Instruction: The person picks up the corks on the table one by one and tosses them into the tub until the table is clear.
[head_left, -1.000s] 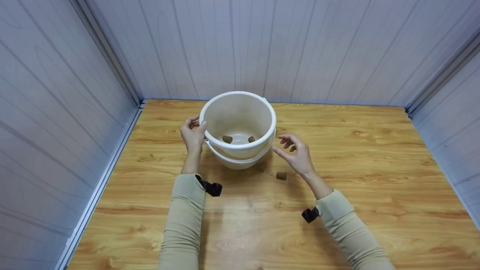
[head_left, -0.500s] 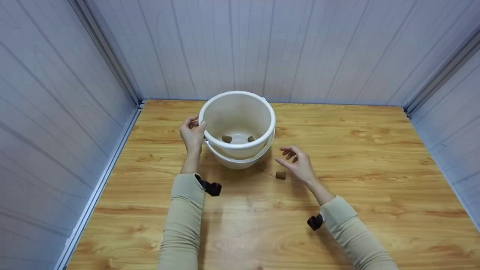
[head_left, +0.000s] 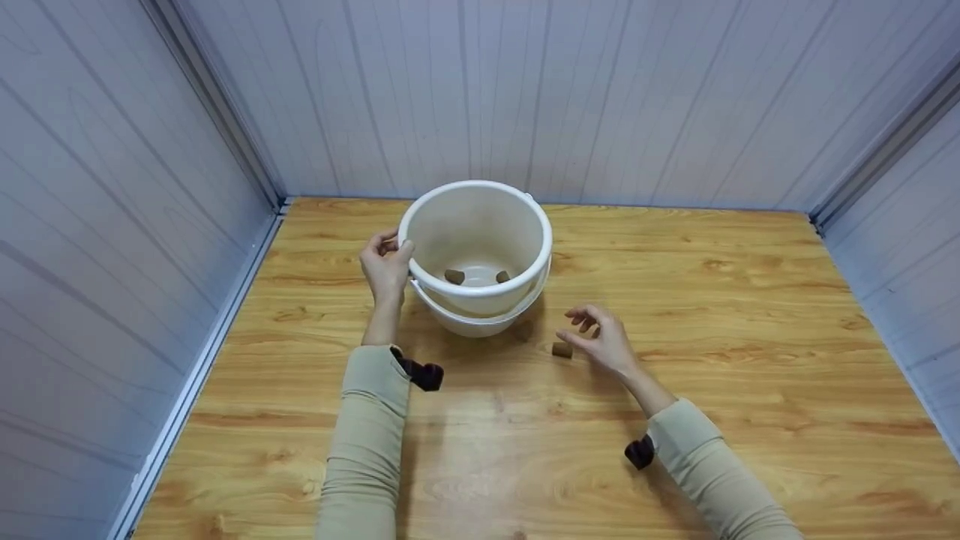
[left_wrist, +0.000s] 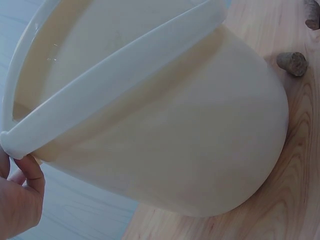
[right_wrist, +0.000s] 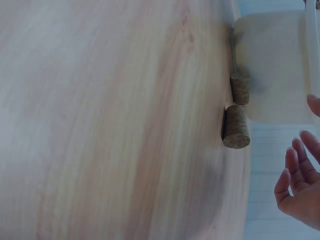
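Note:
A white plastic bucket (head_left: 480, 306) stands upright on the wooden tabletop, its handle hanging down at the front. My left hand (head_left: 386, 270) grips the bucket's rim on the left, thumb over the edge and fingers curled beneath it. Two corks (head_left: 454, 277) lie inside on the bottom. Outside, a cork (head_left: 562, 350) lies on its side to the right of the bucket. Just above it hovers my right hand (head_left: 600, 341), thumb and fingers apart and holding nothing. The right wrist view shows that cork (right_wrist: 236, 127) with another cork (right_wrist: 240, 89) closer to the bucket's base.
The wooden tabletop (head_left: 750, 337) is bounded by a pale panel wall (head_left: 622, 97) behind and panels on both sides. The bucket stands near the back wall. A metal strip (head_left: 202, 375) runs along the left edge.
My right hand has moved from beside the bucket's right side toward me and slightly right, down over the outside cork. My left hand and the bucket have stayed in place.

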